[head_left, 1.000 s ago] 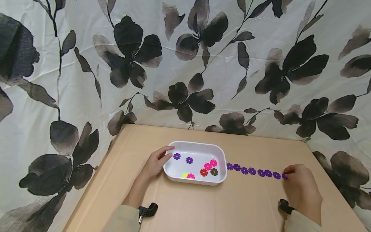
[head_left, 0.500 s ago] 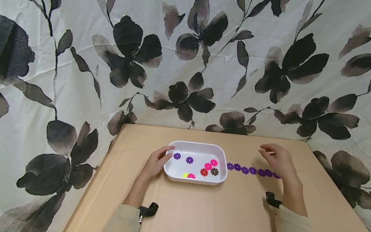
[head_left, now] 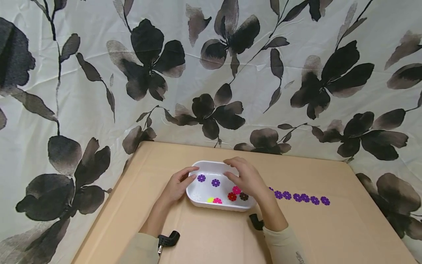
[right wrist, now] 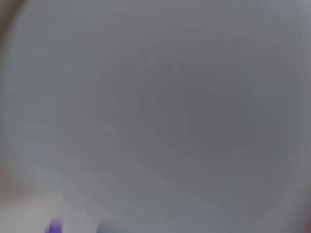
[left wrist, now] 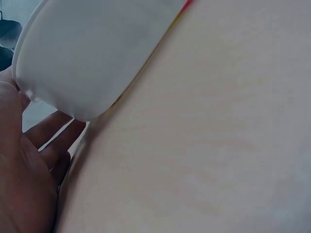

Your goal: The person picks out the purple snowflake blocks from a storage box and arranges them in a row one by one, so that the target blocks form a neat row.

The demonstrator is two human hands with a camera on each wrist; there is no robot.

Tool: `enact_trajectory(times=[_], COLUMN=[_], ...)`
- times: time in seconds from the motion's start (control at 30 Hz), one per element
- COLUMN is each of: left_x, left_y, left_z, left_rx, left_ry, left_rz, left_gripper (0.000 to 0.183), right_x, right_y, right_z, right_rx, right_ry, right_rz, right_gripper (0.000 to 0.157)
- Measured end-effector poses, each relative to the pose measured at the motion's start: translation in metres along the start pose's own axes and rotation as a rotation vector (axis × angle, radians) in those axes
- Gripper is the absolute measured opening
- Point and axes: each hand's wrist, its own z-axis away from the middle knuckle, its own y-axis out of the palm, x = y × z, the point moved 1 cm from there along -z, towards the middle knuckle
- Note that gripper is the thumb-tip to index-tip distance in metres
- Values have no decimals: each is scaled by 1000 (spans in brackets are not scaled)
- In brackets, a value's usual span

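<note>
My left hand (head_left: 176,186) grips the left end of a white tray (head_left: 201,194), thumb over the rim. In the left wrist view its fingers curl round the tray's outer corner. My right hand (head_left: 247,176) hovers over the tray's right part, thumb and fingers spread apart with nothing between them. Inside the tray lie two purple flower-shaped discs (head_left: 215,182). Pink (head_left: 236,190), red (head_left: 232,197) and brown discs (head_left: 243,196) lie near its right end, partly under the right hand. A yellow disc (head_left: 210,199) and another pink one (head_left: 217,200) sit by the front wall. The right wrist view is badly blurred.
A row of several purple flower discs (head_left: 304,198) runs rightward from the tray on the light brown tabletop (head_left: 296,231); the right forearm hides its left end. Behind the table hangs a white cloth (head_left: 184,128) with dark flowers.
My right hand has let go of a purple disc at the row's right end and moved left over the tray. That disc now lies in the row. The left hand stays put.
</note>
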Motion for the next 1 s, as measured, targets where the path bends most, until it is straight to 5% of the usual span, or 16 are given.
enact_trajectory(times=[0.2,0.47,0.67,1.0], left_x=[-1,0,-1,0], left_y=[-2,-3,-2,-2], left_z=[-2,-4,-4,-2], left_rx=[8,23,11,11], left_ry=[-1,11,-2,-6], left_rz=[2,3,-15,-31], left_gripper=[33,35,34,33], right_x=[21,10,5,5], right_y=[31,68,73,73], right_z=[-22,-28,-25,-23], right_rx=[170,220,229,246], right_ry=[34,-42,17,-6], right_rz=[37,62,138,147], right_gripper=[40,31,29,20])
